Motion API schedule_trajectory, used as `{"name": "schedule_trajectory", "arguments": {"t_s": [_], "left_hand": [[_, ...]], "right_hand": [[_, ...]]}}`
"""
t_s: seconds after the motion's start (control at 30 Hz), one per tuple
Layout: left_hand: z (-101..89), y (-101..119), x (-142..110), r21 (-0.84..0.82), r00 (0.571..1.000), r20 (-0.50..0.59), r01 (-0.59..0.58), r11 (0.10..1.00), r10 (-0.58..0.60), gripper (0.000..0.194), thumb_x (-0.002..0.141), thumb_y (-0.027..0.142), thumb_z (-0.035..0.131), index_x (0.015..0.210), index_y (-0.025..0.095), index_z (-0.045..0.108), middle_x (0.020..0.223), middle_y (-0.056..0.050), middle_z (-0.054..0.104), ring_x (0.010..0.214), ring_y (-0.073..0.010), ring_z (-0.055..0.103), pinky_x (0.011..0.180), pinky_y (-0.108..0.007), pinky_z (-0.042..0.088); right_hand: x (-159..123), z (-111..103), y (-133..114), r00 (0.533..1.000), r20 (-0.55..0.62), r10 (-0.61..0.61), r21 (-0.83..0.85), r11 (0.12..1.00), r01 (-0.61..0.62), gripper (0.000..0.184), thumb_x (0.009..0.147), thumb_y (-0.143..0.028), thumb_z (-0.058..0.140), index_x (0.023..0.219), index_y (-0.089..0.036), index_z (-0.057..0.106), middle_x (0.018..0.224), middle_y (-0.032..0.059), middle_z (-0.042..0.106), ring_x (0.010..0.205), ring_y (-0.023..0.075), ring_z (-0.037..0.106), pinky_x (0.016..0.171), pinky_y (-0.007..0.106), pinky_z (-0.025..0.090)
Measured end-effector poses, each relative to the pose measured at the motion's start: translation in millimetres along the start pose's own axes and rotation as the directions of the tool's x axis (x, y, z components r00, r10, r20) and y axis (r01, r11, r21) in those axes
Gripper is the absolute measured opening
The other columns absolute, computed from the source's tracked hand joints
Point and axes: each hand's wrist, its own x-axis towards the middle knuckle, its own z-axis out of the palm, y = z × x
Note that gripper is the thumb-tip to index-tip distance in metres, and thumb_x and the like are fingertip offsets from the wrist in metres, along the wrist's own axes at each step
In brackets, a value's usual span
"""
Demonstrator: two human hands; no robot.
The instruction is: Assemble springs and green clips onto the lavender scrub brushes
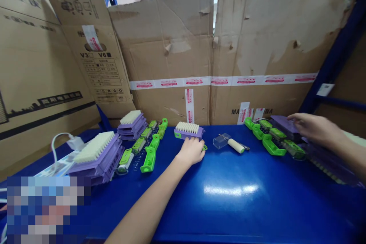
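My left hand (192, 150) is closed around the near side of a purple brush (189, 129) with cream bristles facing up and a green part at its end. Its fingertips are partly hidden. At the right, my right hand (311, 127), blurred, has its fingers on the edge of a purple brush base (283, 124); its thumb is hidden. Below that hand lies another purple brush (328, 164) with its bristles down. Beside it run green handle pieces (271, 145) and clear-and-green cartridges (294, 148).
On the blue table (223, 213), a clear plastic cover (221, 141) and a cream roller (236, 146) lie mid-table. Stacked purple brushes (98, 156), green handles (148, 159), cartridges (126, 160) and springs (138, 160) sit at left. Cardboard walls (171, 57) stand behind. A white cable (54, 145) is at left.
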Motion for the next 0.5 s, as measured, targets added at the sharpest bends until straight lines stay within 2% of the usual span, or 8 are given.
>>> {"name": "schedule_trajectory", "arguments": {"t_s": [0.1, 0.2, 0.4, 0.5], "left_hand": [[-0.4, 0, 0, -0.008, 1.000, 0.008, 0.001, 1.000, -0.001, 0.030, 0.085, 0.033, 0.047, 0.104, 0.014, 0.059, 0.106, -0.015, 0.062, 0.101, -0.0288, 0.058, 0.084, -0.043, 0.046], [-1.4, -1, 0, -0.008, 1.000, 0.017, -0.002, 1.000, 0.002, 0.030, 0.085, 0.034, 0.047, 0.104, 0.014, 0.060, 0.106, -0.014, 0.062, 0.101, -0.0290, 0.058, 0.084, -0.043, 0.046], [-1.9, 0, 0, 0.001, 1.000, 0.022, 0.007, 1.000, -0.007, 0.030, 0.086, 0.034, 0.046, 0.104, 0.014, 0.060, 0.105, -0.014, 0.062, 0.100, -0.0279, 0.058, 0.084, -0.041, 0.046], [-2.2, 0, 0, -0.004, 1.000, 0.021, 0.005, 1.000, -0.005, 0.031, 0.086, 0.034, 0.046, 0.105, 0.014, 0.060, 0.105, -0.014, 0.062, 0.100, -0.0286, 0.058, 0.083, -0.042, 0.047]], "right_hand": [[3, -7, 4, 0.994, -0.108, 0.010, 0.025, 1.000, -0.008, 0.030, 0.082, -0.028, 0.038, 0.101, -0.028, 0.061, 0.114, 0.0022, 0.063, 0.085, 0.0218, 0.065, 0.065, 0.032, 0.050], [1, -19, 1, 0.976, -0.217, -0.023, -0.059, 0.998, 0.010, 0.032, 0.082, -0.029, 0.038, 0.105, -0.027, 0.060, 0.118, 0.0037, 0.060, 0.076, 0.0211, 0.065, 0.057, 0.032, 0.047], [-4, -34, -12, 0.962, -0.247, -0.119, -0.203, 0.977, 0.069, 0.033, 0.082, -0.022, 0.039, 0.106, -0.025, 0.062, 0.112, 0.0058, 0.060, 0.061, 0.0174, 0.061, 0.045, 0.028, 0.038], [-4, -39, -12, 0.949, -0.277, -0.152, -0.182, 0.978, 0.104, 0.032, 0.080, -0.019, 0.043, 0.104, -0.025, 0.064, 0.107, 0.0070, 0.061, 0.063, 0.0165, 0.061, 0.044, 0.025, 0.035]]}}
